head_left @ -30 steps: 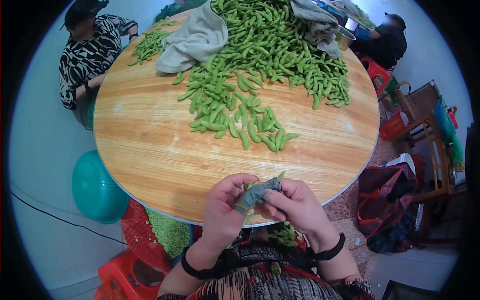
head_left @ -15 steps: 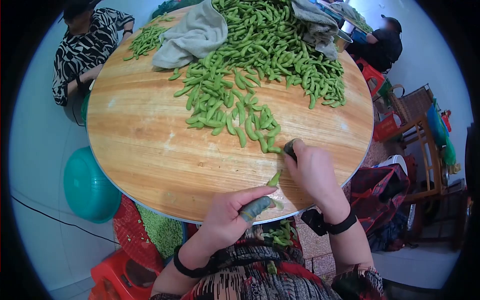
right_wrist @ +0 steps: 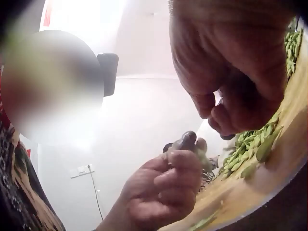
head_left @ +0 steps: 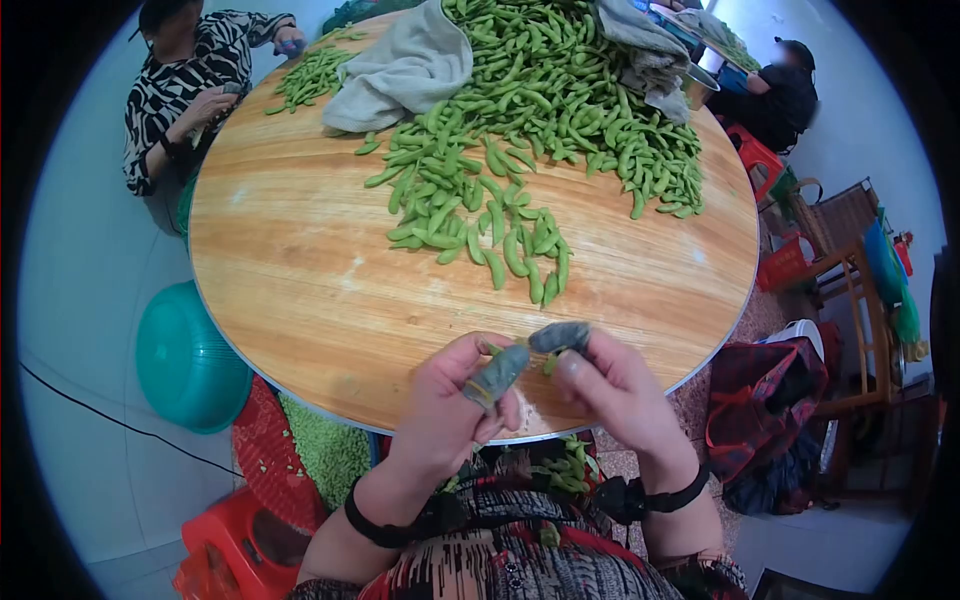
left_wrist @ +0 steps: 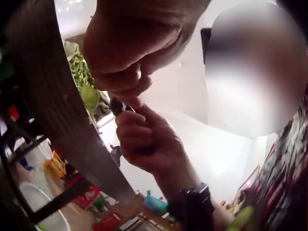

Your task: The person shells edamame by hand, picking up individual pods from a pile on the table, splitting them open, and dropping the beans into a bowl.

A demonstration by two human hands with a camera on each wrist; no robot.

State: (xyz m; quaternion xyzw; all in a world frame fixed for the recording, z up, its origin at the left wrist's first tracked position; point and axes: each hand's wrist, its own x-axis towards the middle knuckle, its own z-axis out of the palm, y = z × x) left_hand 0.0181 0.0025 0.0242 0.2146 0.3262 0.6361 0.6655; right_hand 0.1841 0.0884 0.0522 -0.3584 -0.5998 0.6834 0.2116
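My left hand (head_left: 450,400) is over the near table edge, a grey-green sleeve (head_left: 497,376) on its thumb. It pinches a green soybean pod, of which a small green end (head_left: 491,348) shows above the fingers. Close beside it, my right hand (head_left: 632,398) has a dark cover (head_left: 560,337) on one finger. Under that finger a bit of green pod (head_left: 549,366) shows, pinched against the thumb. In the right wrist view my left hand (right_wrist: 163,187) curls below the covered thumb. A large heap of soybean pods (head_left: 540,90) lies beyond, with a loose spread of them (head_left: 440,210) nearer.
Grey cloths (head_left: 410,70) lie on the heap on the round wooden table (head_left: 290,270). Shelled beans (head_left: 325,450) fill a container below at left, beside a red stool (head_left: 240,550) and a teal basin (head_left: 190,360). Pods (head_left: 570,465) lie on the lap. Two other people sit farther off.
My right hand reached out to the nearest loose pods, then came back beside my left with a pod. The left hand stayed near the table edge. The person at left raised their hands.
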